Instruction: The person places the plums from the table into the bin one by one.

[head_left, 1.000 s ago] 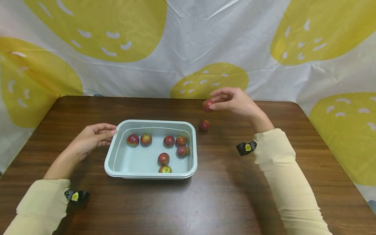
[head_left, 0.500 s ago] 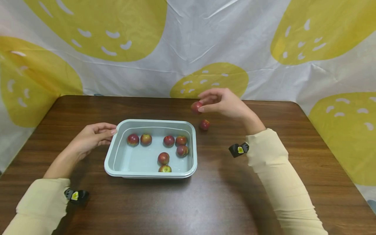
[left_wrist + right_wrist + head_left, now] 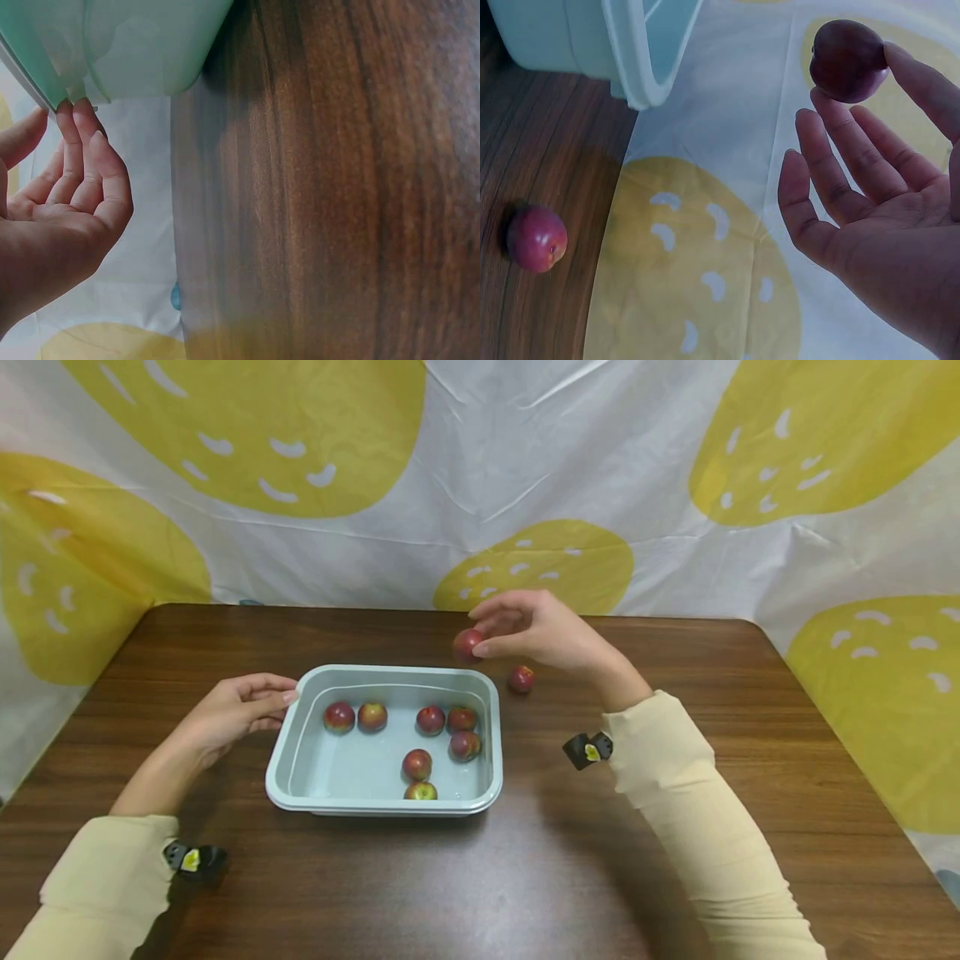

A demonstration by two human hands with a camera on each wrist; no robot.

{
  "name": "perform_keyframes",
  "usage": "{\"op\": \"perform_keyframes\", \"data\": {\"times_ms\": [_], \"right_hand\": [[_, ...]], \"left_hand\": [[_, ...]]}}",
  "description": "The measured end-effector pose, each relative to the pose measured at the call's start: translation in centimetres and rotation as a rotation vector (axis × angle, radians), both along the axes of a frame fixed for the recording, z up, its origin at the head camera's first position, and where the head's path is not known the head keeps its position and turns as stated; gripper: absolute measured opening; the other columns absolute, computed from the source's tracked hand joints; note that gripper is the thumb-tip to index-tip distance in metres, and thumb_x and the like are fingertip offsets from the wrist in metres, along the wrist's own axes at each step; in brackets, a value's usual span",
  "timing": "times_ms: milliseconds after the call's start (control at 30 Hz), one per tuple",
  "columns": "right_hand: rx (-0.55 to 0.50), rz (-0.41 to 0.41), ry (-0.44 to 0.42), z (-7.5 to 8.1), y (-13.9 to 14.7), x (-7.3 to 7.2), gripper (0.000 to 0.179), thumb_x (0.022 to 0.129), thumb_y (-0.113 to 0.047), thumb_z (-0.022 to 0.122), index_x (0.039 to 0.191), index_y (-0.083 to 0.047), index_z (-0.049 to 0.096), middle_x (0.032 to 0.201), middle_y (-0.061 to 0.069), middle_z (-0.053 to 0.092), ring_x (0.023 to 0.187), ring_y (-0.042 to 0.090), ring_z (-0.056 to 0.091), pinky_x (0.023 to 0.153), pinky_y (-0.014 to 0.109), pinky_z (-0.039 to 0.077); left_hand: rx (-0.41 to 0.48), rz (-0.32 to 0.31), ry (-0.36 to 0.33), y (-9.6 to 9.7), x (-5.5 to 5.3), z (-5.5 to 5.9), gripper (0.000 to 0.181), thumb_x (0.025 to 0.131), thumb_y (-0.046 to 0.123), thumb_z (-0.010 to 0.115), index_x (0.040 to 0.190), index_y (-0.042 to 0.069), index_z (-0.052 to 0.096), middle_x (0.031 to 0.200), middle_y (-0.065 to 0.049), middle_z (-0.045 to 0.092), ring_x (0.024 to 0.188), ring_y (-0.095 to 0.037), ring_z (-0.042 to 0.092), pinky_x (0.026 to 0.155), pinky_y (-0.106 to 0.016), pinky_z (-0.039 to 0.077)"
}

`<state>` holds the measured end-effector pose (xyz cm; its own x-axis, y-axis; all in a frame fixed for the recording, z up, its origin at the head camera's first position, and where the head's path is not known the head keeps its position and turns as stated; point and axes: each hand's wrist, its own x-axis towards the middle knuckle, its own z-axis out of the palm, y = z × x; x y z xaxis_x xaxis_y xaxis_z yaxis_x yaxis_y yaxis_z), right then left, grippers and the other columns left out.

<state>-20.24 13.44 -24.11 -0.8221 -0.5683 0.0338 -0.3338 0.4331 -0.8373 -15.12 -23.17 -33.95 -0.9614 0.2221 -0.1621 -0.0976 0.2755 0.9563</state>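
Note:
My left hand (image 3: 243,712) pinches the left rim of a pale blue-green plastic tub (image 3: 300,807); in the left wrist view its thumb and fingertips meet at the rim. Between the thumb and fingertips of my right hand (image 3: 551,633) is a dark red plum (image 3: 847,61), held up just beyond the tub's far right corner. The other right fingers are spread loosely in the right wrist view. Several red and yellow-green plums lie in the tub, including a pair at the back left (image 3: 340,717). Another plum (image 3: 521,679) lies on the table right of the tub.
The brown wooden table (image 3: 525,877) reaches back to a white cloth (image 3: 480,468) printed with large yellow shapes. Black cameras are strapped at both cuffs, one (image 3: 588,750) at the right and one (image 3: 195,860) at the left.
My right hand has moved left with its plum, passing the loose plum on the table and coming to the tub's far right corner. The left hand and the tub have stayed put.

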Motion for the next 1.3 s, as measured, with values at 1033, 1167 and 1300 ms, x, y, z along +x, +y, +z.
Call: {"op": "perform_keyframes", "data": {"times_ms": [1033,1167,1300], "right_hand": [[0.056,0.088,-0.011,-1.1,-3.3,1.4,0.037,0.078,-0.019,0.074,0.11,-0.009,0.061,0.099,0.002,0.067,0.092,0.01,0.061,0.085,0.029,0.045],[0.071,0.076,-0.014,-1.0,-2.8,1.2,0.037,0.078,-0.02,0.074,0.111,-0.01,0.061,0.1,0.003,0.066,0.093,0.01,0.061,0.086,0.029,0.045],[0.066,0.069,-0.018,-0.8,-2.3,1.1,0.039,0.078,-0.02,0.074,0.112,-0.01,0.06,0.101,0.001,0.066,0.094,0.011,0.06,0.085,0.029,0.045]], "left_hand": [[0.014,0.001,0.001,-0.1,0.0,-0.2,0.047,0.092,0.017,0.057,0.12,-0.017,0.04,0.085,0.011,0.063,0.078,-0.007,0.06,0.07,-0.024,0.052],[0.014,0.0,-0.001,-0.1,0.0,-0.2,0.047,0.092,0.017,0.056,0.12,-0.017,0.041,0.085,0.011,0.063,0.078,-0.007,0.06,0.07,-0.024,0.052],[0.008,0.003,-0.002,-0.1,0.0,-0.2,0.047,0.092,0.017,0.057,0.12,-0.016,0.041,0.085,0.011,0.063,0.078,-0.006,0.06,0.07,-0.024,0.052]]}}
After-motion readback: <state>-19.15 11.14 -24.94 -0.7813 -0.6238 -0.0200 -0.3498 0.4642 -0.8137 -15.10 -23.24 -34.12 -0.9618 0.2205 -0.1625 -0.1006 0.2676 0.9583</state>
